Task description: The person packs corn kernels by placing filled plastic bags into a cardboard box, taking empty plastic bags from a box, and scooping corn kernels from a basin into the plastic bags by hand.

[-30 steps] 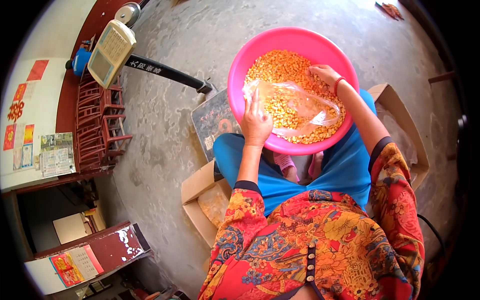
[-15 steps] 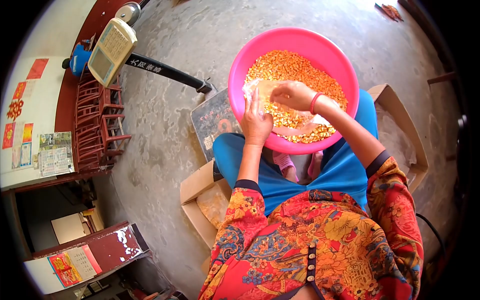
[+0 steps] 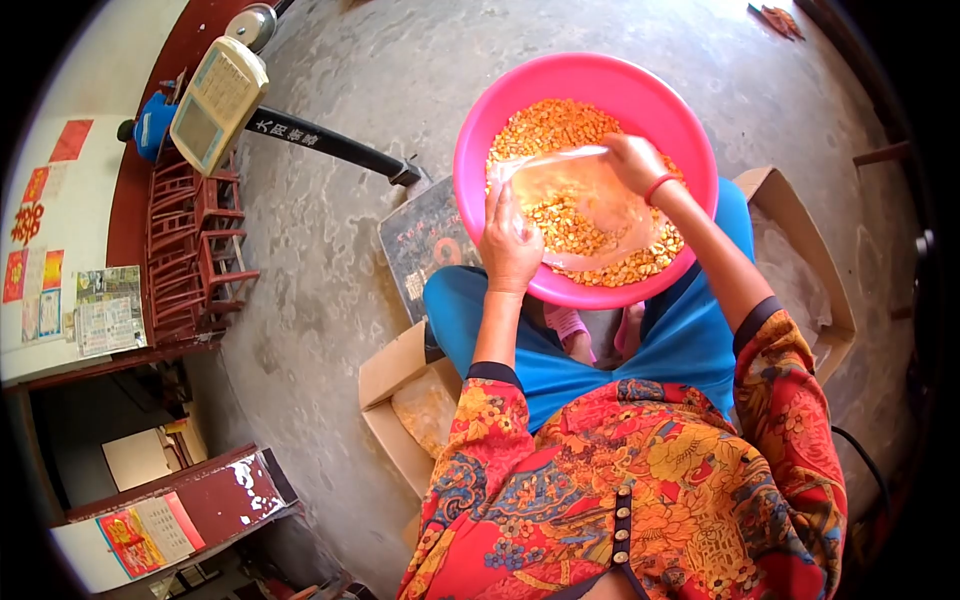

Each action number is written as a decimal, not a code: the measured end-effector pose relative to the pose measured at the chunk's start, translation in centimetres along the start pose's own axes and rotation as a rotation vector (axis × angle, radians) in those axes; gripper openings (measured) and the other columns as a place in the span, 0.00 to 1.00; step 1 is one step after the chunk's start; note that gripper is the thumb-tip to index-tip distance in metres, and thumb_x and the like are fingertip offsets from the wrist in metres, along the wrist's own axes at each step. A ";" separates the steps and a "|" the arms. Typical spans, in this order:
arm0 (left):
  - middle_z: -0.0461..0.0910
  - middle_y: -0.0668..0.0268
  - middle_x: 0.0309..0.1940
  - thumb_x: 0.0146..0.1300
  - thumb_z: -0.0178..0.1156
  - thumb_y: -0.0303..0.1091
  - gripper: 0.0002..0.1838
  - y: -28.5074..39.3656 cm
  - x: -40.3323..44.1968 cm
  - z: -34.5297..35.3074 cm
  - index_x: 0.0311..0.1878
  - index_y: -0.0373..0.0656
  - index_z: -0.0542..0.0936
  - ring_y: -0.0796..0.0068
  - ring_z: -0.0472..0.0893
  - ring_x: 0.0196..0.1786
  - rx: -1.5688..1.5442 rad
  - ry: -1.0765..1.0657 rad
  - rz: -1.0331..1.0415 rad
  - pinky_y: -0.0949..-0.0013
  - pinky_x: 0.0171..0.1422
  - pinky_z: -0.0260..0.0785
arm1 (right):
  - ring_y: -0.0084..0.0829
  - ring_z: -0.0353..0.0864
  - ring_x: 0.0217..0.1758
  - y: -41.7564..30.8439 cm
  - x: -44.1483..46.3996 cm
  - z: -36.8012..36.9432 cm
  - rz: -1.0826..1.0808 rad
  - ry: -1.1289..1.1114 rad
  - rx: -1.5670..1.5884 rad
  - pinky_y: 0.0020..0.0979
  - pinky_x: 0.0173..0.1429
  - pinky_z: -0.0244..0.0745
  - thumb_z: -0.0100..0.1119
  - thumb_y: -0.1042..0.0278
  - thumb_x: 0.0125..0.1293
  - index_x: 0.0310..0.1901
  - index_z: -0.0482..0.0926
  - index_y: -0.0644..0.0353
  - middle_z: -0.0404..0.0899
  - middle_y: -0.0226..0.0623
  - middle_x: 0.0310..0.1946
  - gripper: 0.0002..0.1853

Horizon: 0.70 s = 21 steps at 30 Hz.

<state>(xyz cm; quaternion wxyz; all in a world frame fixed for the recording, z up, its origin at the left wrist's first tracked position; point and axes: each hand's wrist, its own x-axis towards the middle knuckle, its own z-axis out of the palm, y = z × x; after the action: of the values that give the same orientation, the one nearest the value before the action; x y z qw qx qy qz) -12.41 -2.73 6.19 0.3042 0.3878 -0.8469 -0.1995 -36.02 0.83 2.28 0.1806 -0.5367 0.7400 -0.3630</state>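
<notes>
A clear plastic bag [image 3: 612, 195] is stretched out over orange-yellow corn kernels [image 3: 550, 122]. The kernels lie in a large pink basin [image 3: 665, 105] in front of my knees. My left hand [image 3: 511, 248] grips the bag's left edge near the basin's near-left side, its thumb on the bag and its fingers pointing up. At the bag's upper right corner, my right hand [image 3: 636, 165], with a red band on the wrist, is closed on the bag's edge. Kernels show through the film; whether any are inside the bag, I cannot tell.
Left of the basin stands a platform scale [image 3: 418, 240] with a display [image 3: 212, 105] on a black post. An open cardboard box [image 3: 395, 362] with a bag of kernels is by my left leg; another box [image 3: 835, 285] holds clear plastic at my right. Red stools [image 3: 190, 250] line the wall.
My right hand has moved up and to the right, pulling the bag's edge with it. The bag, bunched before, is now spread wide. My left hand has hardly moved.
</notes>
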 end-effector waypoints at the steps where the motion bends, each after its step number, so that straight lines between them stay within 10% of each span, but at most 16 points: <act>1: 0.63 0.49 0.62 0.42 0.51 0.22 0.35 0.0 -0.1 0.0 0.61 0.36 0.64 0.52 0.66 0.62 -0.014 0.003 -0.001 0.62 0.61 0.65 | 0.46 0.78 0.35 -0.3 0.3 -0.7 -0.002 0.006 0.019 0.40 0.40 0.72 0.52 0.69 0.57 0.32 0.78 0.62 0.78 0.49 0.28 0.07; 12: 0.62 0.50 0.62 0.42 0.50 0.21 0.36 0.4 0.1 -0.2 0.63 0.37 0.62 0.53 0.66 0.62 0.012 -0.021 0.012 0.63 0.62 0.65 | 0.40 0.78 0.47 2.4 3.1 -4.3 0.013 -0.377 0.187 0.34 0.54 0.71 0.53 0.60 0.61 0.45 0.79 0.52 0.79 0.43 0.43 0.13; 16: 0.63 0.50 0.62 0.42 0.50 0.22 0.38 0.3 0.3 -0.1 0.64 0.38 0.61 0.53 0.66 0.62 0.020 -0.025 0.031 0.62 0.62 0.64 | 0.41 0.77 0.48 4.9 3.6 -1.6 -0.139 -0.203 -0.507 0.34 0.53 0.71 0.55 0.66 0.58 0.49 0.77 0.53 0.80 0.42 0.42 0.16; 18: 0.63 0.50 0.62 0.42 0.50 0.22 0.38 0.2 0.3 -0.1 0.64 0.39 0.60 0.53 0.66 0.62 0.017 -0.018 0.029 0.62 0.62 0.64 | 0.35 0.78 0.47 5.2 2.8 0.1 0.394 -0.197 0.359 0.32 0.52 0.71 0.57 0.62 0.58 0.48 0.78 0.55 0.81 0.40 0.39 0.16; 21: 0.63 0.51 0.62 0.42 0.50 0.22 0.38 0.2 0.1 -0.1 0.64 0.40 0.60 0.53 0.65 0.63 0.026 -0.028 0.010 0.62 0.62 0.64 | 0.30 0.78 0.46 7.7 1.4 1.7 0.325 -0.510 0.368 0.30 0.50 0.71 0.59 0.56 0.58 0.45 0.80 0.58 0.81 0.38 0.39 0.17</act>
<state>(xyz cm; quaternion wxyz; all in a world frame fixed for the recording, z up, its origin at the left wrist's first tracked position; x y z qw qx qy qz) -12.48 -2.67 6.45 0.2885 0.3846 -0.8555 -0.1924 -40.49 0.15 -4.29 0.5085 -0.4437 0.6692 -0.3109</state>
